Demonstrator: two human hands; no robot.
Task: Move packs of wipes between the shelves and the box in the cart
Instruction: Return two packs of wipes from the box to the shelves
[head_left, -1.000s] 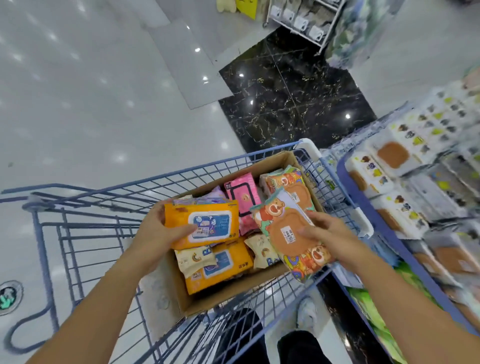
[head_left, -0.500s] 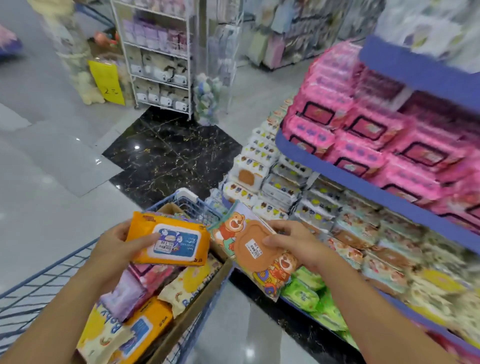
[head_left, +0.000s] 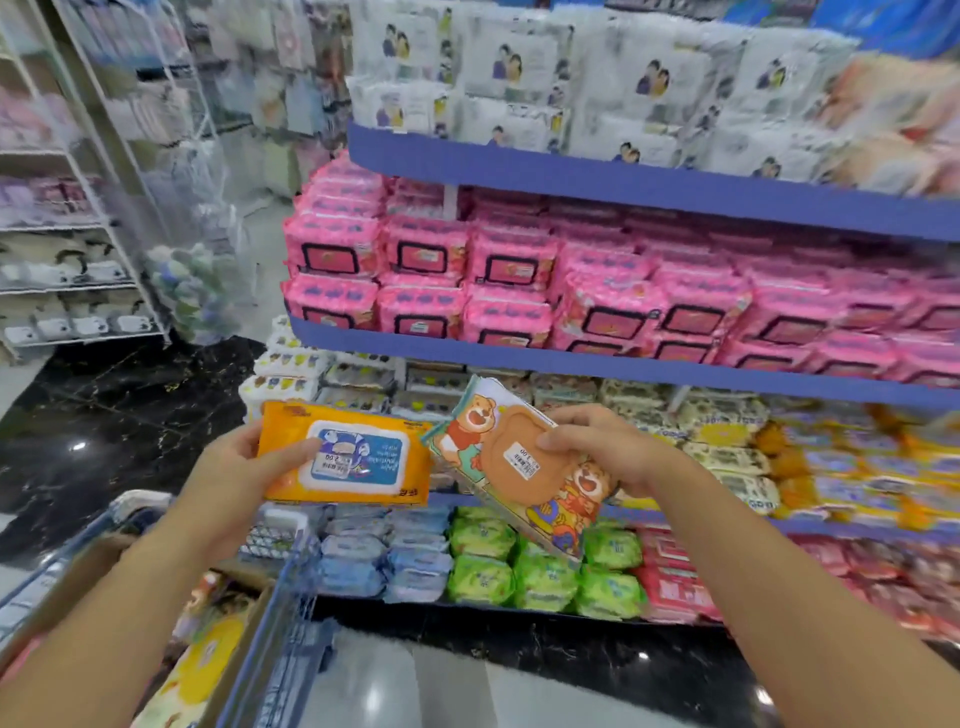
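Raised in front of blue-edged store shelves (head_left: 623, 179): orange soft-film wipes pack with blue-white flip lid (head_left: 345, 454), pinched at its end by left hand (head_left: 228, 467), thumb on top; bear-printed soft pack with brown lid (head_left: 519, 462), gripped at edge by right hand (head_left: 602, 447); probably light, squashy, slick; best held across a short edge.

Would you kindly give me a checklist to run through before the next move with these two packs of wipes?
1. Left hand grips the orange plastic wipes pack with the blue-and-white lid: ok.
2. Right hand grips the bear-printed wipes pack with the brown lid, tilted: ok.
3. Similar yellow-orange packs shelved at right: ok.
4. Free gap among them: cannot tell, blurred.
5. Where the bear pack's matches sit: cannot tell.
6. Blue wire cart stands clear of both packs: ok.
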